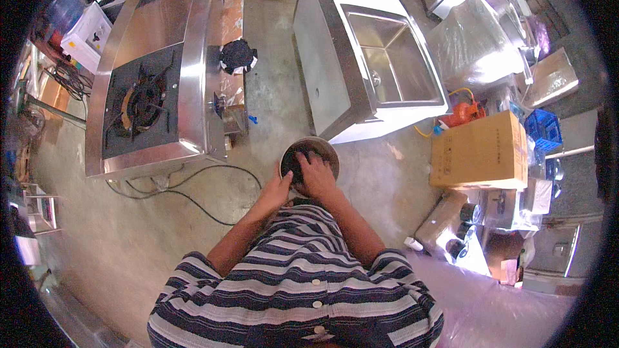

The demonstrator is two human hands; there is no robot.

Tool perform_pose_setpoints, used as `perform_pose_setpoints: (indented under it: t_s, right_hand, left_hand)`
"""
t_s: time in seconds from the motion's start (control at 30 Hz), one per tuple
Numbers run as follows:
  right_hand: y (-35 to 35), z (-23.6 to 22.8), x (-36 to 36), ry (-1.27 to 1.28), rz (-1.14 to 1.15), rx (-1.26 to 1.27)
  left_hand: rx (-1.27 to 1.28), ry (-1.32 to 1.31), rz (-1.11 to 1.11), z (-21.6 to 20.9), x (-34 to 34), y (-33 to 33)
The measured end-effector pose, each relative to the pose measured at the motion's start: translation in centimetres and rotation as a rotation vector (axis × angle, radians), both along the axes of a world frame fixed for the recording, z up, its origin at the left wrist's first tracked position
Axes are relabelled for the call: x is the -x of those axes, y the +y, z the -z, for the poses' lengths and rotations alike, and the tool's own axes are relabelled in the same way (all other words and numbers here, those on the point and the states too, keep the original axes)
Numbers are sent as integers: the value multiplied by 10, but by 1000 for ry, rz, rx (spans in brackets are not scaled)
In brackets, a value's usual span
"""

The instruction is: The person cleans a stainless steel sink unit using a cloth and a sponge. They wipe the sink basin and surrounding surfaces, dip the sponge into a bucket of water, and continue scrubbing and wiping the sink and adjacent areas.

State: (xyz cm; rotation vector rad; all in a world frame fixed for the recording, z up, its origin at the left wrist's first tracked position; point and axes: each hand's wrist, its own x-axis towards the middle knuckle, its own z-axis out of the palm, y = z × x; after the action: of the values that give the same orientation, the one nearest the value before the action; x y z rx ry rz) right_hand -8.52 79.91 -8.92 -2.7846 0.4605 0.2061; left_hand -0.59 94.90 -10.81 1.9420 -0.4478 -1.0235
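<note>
In front of my waist is a round metal bowl (330, 153) with a pale rim and a dark inside. At its near left side my left hand (278, 188) grips the rim, thumb toward the inside and fingers around the outer wall. My right hand (316, 175) reaches over the near right edge into the bowl. Its fingers are stretched and somewhat apart, pointing down at the dark inner surface. Whether anything small lies under those fingertips cannot be made out.
A steel gas range (196, 113) with burners stands ahead on the left, a black cable (209, 209) on the floor beside it. Ahead right is a steel sink unit (393, 51). A cardboard box (474, 154), a blue crate (543, 130) and wrapped goods line the right side.
</note>
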Motion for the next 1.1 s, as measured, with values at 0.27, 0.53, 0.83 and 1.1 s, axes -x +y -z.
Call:
perform_pose_setpoints:
  t_s: [0.27, 0.53, 0.83, 1.1]
  right_hand:
    - [8, 19, -21, -103, -102, 312]
    - [7, 18, -35, -103, 14, 80]
    - [6, 5, -35, -344, 28, -140]
    - [-5, 16, -35, -289, 164, -278]
  left_hand:
    - [51, 26, -50, 4, -6, 19]
    - [-40, 42, -139, 11, -16, 30]
    - [36, 79, -145, 4, -29, 29]
    - [103, 49, -108, 9, -30, 21]
